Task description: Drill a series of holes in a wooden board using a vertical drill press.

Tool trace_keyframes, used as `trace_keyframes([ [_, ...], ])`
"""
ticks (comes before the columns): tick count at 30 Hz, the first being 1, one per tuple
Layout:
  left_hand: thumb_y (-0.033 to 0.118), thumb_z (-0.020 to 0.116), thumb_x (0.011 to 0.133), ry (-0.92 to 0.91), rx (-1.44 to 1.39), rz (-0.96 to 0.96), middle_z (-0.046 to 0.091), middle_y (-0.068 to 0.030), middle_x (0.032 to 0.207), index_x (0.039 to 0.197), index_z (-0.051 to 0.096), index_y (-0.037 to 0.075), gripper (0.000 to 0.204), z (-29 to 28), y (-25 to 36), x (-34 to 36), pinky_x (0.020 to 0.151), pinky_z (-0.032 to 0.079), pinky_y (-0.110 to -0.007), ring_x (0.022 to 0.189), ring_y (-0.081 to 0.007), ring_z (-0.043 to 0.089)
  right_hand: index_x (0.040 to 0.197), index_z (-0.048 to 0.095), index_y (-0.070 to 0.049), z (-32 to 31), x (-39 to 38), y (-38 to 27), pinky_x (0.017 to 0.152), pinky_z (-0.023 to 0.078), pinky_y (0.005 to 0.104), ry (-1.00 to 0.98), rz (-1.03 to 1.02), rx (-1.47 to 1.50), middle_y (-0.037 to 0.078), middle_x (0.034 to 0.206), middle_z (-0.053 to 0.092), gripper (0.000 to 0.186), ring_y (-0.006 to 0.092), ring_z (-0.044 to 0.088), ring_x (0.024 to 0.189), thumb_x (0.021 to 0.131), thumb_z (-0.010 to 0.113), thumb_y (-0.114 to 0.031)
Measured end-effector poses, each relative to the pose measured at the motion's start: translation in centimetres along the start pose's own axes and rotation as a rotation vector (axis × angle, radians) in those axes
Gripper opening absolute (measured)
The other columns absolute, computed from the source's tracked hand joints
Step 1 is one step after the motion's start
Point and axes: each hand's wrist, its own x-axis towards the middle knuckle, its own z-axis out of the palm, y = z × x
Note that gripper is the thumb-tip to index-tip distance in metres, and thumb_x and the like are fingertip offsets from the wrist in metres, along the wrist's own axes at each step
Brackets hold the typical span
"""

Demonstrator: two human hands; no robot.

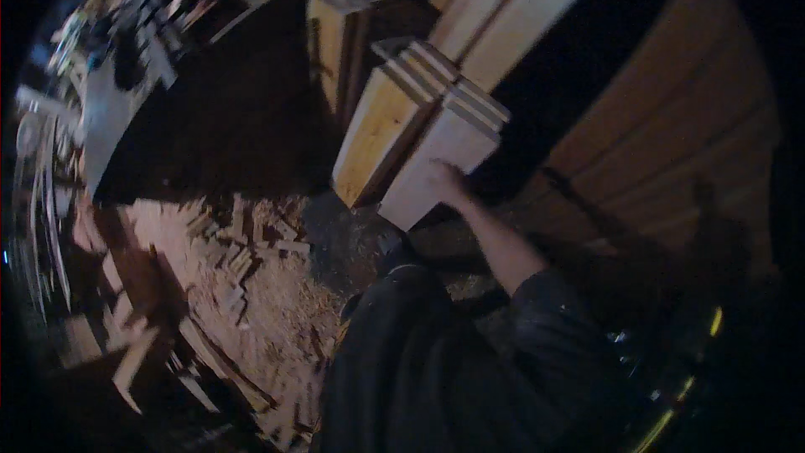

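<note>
My right hand (449, 182) reaches in from the lower right, its sleeve pushed up the forearm. It lies against the pale broad face of a wooden board (432, 151), the front one of a leaning stack. Blur hides how the fingers are bent and whether they grip. Directly left of it leans a yellower stack of boards (377, 138), its layered top ends showing. Both stacks stand tilted, side by side, their lower ends near the floor. My left hand is out of view.
Behind stands another yellowish timber block (331, 50); long planks (520, 8) lean at the top. A brown slatted wall (671, 134) rises on the right. Offcuts (239, 264) and sawdust (281, 310) litter the floor. A cluttered surface (109, 109) is at the far left.
</note>
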Motion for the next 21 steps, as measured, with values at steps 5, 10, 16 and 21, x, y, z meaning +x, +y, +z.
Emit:
trace_keyframes([
  [5,0.03,0.065,0.094,-0.067,0.129,-0.063,0.065,-0.0072,0.111,0.133,0.055,0.008,0.046,-5.7,-5.6,1.4,0.076,0.049,-0.032,0.091,-0.0191,0.065,0.124,0.062,-0.006,9.9,-16.3,-2.7,0.094,0.049,0.0423,-0.37,0.302,0.107,0.021,0.122,0.064,0.047,0.0346,0.063,0.107,0.087,0.068,-0.034],
  [10,0.031,0.065,0.095,-0.056,0.236,-0.03,0.065,-0.0055,0.112,0.134,0.054,0.012,0.045,-11.8,-2.7,3.2,0.075,0.048,-0.032,0.091,-0.019,0.065,0.124,0.064,-0.005,15.8,-36.3,-0.2,0.092,0.049,0.0361,-0.311,0.808,0.562,0.017,0.122,0.065,0.043,0.0255,0.063,0.106,0.092,0.065,-0.033],
  [16,0.032,0.065,0.095,0.038,0.159,0.205,0.065,-0.0025,0.116,0.135,0.053,0.017,0.044,-17.8,6.1,2.7,0.075,0.046,-0.033,0.091,-0.019,0.065,0.121,0.065,-0.002,14.7,-45.9,-0.1,0.09,0.05,0.0418,-0.537,0.61,0.219,0.017,0.116,0.068,0.038,0.028,0.064,0.105,0.098,0.056,-0.031],
  [21,0.034,0.066,0.094,0.087,0.055,0.413,0.064,-0.0026,0.121,0.131,0.055,0.017,0.043,-16.6,9.3,1.3,0.079,0.044,-0.037,0.093,-0.0188,0.066,0.119,0.066,-0.002,11.5,-40.4,0.4,0.089,0.051,0.0425,-0.407,0.643,0.255,0.018,0.114,0.068,0.037,0.0294,0.065,0.104,0.097,0.056,-0.031],
])
